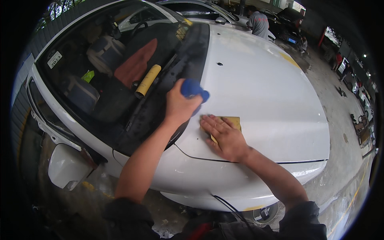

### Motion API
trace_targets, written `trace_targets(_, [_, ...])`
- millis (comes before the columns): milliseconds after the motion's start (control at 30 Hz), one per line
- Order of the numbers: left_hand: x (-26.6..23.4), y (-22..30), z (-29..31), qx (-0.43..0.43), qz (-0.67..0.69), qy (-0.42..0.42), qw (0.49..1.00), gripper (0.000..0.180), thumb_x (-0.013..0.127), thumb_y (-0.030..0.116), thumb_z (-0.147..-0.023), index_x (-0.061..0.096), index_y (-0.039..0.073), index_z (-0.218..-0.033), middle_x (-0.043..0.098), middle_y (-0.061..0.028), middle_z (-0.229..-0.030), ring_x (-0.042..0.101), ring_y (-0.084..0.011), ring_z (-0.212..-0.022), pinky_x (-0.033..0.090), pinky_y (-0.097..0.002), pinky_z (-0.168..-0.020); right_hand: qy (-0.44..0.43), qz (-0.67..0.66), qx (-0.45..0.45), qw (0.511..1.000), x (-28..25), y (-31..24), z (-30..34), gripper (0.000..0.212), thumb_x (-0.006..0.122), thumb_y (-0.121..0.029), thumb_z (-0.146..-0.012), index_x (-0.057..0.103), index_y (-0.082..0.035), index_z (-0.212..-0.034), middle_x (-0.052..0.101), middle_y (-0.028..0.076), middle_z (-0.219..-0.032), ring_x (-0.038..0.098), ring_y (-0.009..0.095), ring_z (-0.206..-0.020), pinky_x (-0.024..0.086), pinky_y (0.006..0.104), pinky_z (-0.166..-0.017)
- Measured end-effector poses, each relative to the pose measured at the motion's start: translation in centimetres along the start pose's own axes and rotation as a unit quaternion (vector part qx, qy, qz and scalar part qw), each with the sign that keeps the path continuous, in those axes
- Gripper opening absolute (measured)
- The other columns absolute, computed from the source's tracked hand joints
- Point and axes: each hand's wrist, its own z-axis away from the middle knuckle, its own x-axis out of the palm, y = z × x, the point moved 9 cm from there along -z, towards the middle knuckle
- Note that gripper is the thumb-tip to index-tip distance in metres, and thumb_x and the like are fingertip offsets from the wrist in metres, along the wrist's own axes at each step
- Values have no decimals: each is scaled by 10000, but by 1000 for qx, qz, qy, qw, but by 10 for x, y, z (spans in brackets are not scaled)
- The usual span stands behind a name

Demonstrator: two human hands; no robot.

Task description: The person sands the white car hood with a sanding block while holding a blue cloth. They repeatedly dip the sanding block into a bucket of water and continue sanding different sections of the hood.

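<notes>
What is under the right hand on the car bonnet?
A tan rectangular sanding sheet lies flat on the white car bonnet under the right hand. Only its far edge and corner show; the fingers and palm cover the rest.

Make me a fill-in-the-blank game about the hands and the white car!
1. The right hand presses flat on a tan sheet of ____ lying on the white hood.
2. The left hand grips a cloth whose colour is ____.
3. A yellow roll lies behind the ____, on the dashboard.
4. The side mirror is the colour ____.

Missing words: sandpaper; blue; windshield; white
</notes>
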Motion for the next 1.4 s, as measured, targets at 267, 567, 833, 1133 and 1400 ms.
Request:
trace_targets(267, [54, 29, -12, 21, 0, -118, 993, 455, 764, 208, -788, 661, -65, -1138, 734, -175, -953, 712, -245, -879, 567, -367, -850, 82, -2, -10, 997, -5, -1, -12, 478, 525, -376, -1071, 598, -74, -1434, 654, 145, -1400, 556, 343, -1378, 390, 475, -1194])
trace_targets(567, [1, -6, -2, 25, -49, -22, 998, 534, 814, 208, -806, 643, -30, -1252, 752, -199, -1098, 746, -276, -1013, 574, -383, -925, -19, 39, 7, 999, -2, 11, 7, 569, 510, -396, -1087, 474, -117, -1582, 444, 96, -1667, 415, 258, -1540, 317, 450, -1271])
trace_targets(833, [-19, -26, 6, -8, -118, 14, 993, 534, 829, 249, -819, 627, -16, -1236, 751, -260, -1092, 748, -419, -1032, 585, -441, -915, -39, -6, 24, 999, 2, 16, -15, 574, 489, -386, -1099, 454, -96, -1593, 422, 109, -1679, 339, 270, -1580, 263, 474, -1295])
trace_targets(1133, [-14, -21, 5, -12, -103, 44, 994, 495, 807, 240, -819, 632, -4, -1211, 751, -250, -1073, 748, -416, -1014, 592, -444, -904, -17, 5, 28, 999, 2, 22, -28, 575, 468, -394, -1102, 460, -83, -1586, 414, 105, -1684, 363, 268, -1570, 271, 478, -1292])
trace_targets(1400, [-3, -21, 2, -15, -86, 33, 996, 518, 804, 260, -831, 608, -2, -1233, 740, -258, -1097, 731, -439, -1039, 581, -454, -915, -46, 10, 91, 995, -4, 62, -61, 616, 419, -420, -1110, 401, -75, -1620, 358, 124, -1713, 317, 279, -1593, 226, 474, -1313])
